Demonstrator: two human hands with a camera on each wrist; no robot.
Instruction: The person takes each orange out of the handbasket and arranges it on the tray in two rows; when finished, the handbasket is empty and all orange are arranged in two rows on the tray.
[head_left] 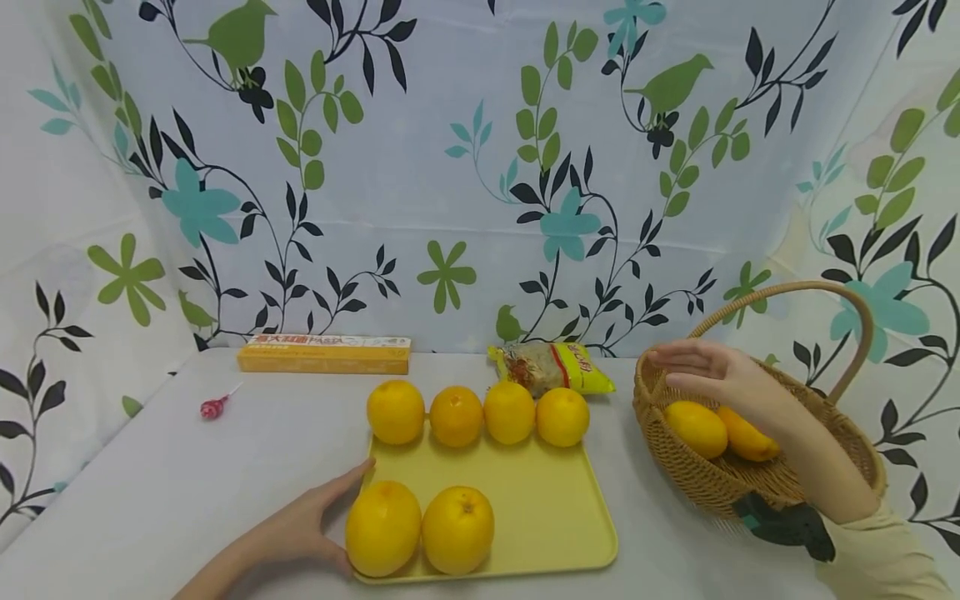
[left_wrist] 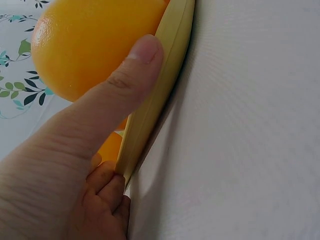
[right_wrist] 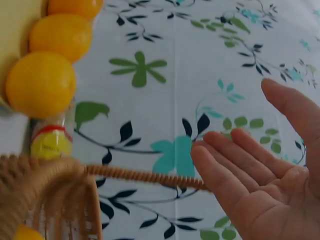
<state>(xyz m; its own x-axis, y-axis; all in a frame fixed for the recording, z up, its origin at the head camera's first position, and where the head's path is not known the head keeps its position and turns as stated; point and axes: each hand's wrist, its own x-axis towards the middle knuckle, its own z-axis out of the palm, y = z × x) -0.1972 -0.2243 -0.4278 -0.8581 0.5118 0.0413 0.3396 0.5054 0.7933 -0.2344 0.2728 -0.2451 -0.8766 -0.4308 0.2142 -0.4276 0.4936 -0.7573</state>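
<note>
A yellow tray [head_left: 525, 508] carries oranges: several along its far edge, among them an orange [head_left: 562, 417] at the far right, and two large ones [head_left: 382, 528] [head_left: 457, 530] at the near left. My left hand [head_left: 303, 521] spreads along the tray's left edge, with the index finger toward the far side. In the left wrist view its thumb [left_wrist: 122, 82] lies straight against the rim, beside a large orange. My right hand [head_left: 720, 379] is over the wicker basket [head_left: 675, 454] with fingers extended and nothing in its palm. Two yellow fruits [head_left: 696, 427] [head_left: 746, 435] lie inside, under the right forearm.
Behind the tray lies a yellow and clear snack packet [head_left: 551, 368]. A long orange box [head_left: 324, 354] stands at the back left, and a red lollipop [head_left: 215, 407] lies in front of it. The basket's tall handle [head_left: 855, 312] arches up behind the right hand. Patterned cloth [head_left: 420, 167] hangs behind the table.
</note>
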